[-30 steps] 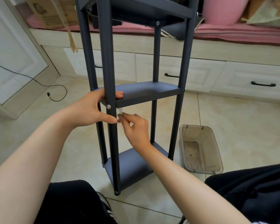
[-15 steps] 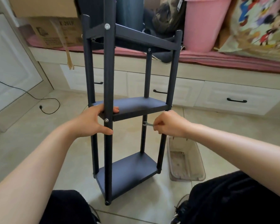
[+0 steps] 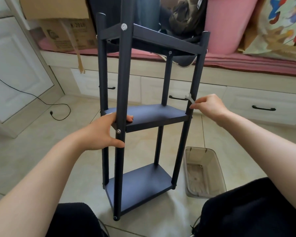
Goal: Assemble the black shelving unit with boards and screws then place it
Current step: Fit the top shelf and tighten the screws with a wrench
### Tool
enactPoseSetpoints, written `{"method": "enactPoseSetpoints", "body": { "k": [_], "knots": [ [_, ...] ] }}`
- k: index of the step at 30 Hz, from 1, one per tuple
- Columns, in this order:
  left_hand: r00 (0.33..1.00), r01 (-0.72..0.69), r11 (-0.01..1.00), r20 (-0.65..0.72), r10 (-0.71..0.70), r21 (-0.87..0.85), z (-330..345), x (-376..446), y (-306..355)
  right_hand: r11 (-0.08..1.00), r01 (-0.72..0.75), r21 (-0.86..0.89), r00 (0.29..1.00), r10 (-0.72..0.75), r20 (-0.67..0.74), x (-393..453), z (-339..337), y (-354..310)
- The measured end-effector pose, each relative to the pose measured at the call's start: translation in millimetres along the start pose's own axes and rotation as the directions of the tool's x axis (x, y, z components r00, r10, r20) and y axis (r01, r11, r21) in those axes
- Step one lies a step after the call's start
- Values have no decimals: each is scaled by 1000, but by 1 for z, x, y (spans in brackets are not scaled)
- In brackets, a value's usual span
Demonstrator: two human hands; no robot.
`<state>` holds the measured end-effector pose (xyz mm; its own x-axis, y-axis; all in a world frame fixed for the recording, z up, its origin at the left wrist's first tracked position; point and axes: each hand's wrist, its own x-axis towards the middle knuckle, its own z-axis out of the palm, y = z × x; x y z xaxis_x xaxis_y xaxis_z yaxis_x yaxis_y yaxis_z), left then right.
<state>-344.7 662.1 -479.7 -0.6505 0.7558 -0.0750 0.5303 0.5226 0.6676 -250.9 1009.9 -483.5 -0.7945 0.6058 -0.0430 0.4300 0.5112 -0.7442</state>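
Left hand (image 3: 102, 132) grips front post of shelf (image 3: 149, 115), steadying; right hand (image 3: 207, 105) pinches wrench (image 3: 190, 99) by right post. Seat wrench square on screw, short turns.

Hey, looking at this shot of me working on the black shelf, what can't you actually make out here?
- Head view: the top of the near post is cut off by the upper edge.
- The right hand hides the lower end of the small wrench it pinches.
- The near post hides part of the left hand's fingers on the middle board.
- The specks in the clear plastic bin are too small to identify.
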Motion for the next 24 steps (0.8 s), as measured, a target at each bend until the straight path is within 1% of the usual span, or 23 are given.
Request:
{"method": "enactPoseSetpoints", "body": {
  "k": [1,3,6,8,11,13,15,17,20,24],
  "knots": [
    [1000,-1,1000,10,1,3,-1,1,-1,999,-33,23,999,33,40,2,1,2],
    [1000,1,1000,28,-1,14,-2,1,-3,987,-85,137,993,73,93,6,3,1],
    [999,30,999,14,-31,35,-2,2,-8,931,-103,351,991,65,118,11,3,-9],
    [998,67,997,-24,-66,44,-4,3,-11,903,-115,413,989,66,131,12,5,-14],
    [988,138,990,-67,-136,24,-8,2,-18,915,-126,383,987,77,140,11,10,-19],
    [976,191,980,-116,-184,49,-11,1,-24,927,-112,358,988,64,142,10,14,-21],
    [948,270,962,-183,-259,37,-14,1,-30,950,-80,302,988,35,149,8,16,-22],
    [925,323,946,-211,-315,5,-16,2,-35,967,-44,250,989,7,148,6,18,-23],
    [900,366,930,-259,-350,16,-14,5,-40,977,-8,213,989,-24,146,3,22,-25],
    [871,398,917,-303,-388,-31,-8,6,-45,974,19,224,988,-53,147,-4,24,-27]
  ]
}}
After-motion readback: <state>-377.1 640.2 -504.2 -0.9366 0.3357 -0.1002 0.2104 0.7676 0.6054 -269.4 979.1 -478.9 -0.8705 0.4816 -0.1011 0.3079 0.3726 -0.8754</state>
